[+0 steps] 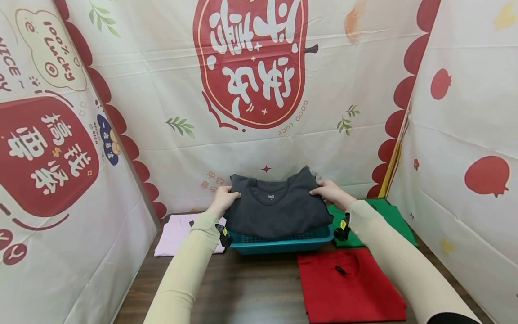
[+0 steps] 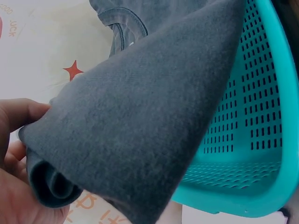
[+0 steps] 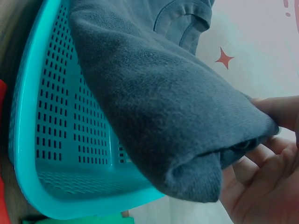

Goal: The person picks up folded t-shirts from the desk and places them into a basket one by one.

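Observation:
A dark grey T-shirt [image 1: 279,209], folded with its round neckline facing up, hangs over a teal plastic basket [image 1: 279,246]. My left hand [image 1: 221,200] pinches its left upper edge, thumb on top and fingers beneath. At the opposite upper edge my right hand [image 1: 332,192] grips the cloth the same way. In the left wrist view the shirt's rolled edge [image 2: 53,184] lies by the fingers. The right wrist view shows the folded cloth [image 3: 177,126] slanting over the perforated basket [image 3: 28,135]. The shirt covers much of the basket's inside.
A red folded shirt [image 1: 336,288] lies on the brown wooden table [image 1: 243,288], in front of the basket. To its right is a green folded shirt [image 1: 394,220], partly behind my right arm. A pink folded garment [image 1: 171,238] lies at the left. Printed cloth walls [image 1: 162,90] enclose the table.

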Available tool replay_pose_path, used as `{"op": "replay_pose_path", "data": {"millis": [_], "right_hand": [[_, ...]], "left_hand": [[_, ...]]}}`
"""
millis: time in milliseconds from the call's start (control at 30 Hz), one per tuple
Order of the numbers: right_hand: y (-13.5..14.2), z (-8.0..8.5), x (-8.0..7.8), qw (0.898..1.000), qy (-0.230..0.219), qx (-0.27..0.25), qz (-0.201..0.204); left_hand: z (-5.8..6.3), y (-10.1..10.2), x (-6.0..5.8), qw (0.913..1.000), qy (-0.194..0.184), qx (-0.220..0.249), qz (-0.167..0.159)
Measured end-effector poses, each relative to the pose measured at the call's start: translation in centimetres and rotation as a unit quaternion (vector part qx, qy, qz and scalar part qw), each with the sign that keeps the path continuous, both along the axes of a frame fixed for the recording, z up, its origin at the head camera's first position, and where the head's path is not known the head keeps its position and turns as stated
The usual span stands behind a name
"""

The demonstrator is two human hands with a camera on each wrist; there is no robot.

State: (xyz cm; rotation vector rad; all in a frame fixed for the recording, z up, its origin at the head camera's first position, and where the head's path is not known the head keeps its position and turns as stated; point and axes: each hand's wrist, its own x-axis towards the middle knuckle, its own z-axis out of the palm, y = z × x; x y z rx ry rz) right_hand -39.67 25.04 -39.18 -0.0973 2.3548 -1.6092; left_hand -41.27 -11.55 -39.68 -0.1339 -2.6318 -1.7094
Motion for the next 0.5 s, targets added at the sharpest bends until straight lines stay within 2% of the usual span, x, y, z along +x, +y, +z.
{"op": "replay_pose_path", "data": {"millis": [167,500], "right_hand": [[-0.20,-0.13,-0.08,1.000,0.003,0.007,-0.006],[-0.49,-0.46,-0.34,1.000,0.003,0.020,-0.009]], "left_hand": [[-0.47,0.32,-0.05,0.9999,0.003,-0.003,0.013],[-0.75,0.50,0.12,0.9999,-0.003,-0.009,0.012]]}}
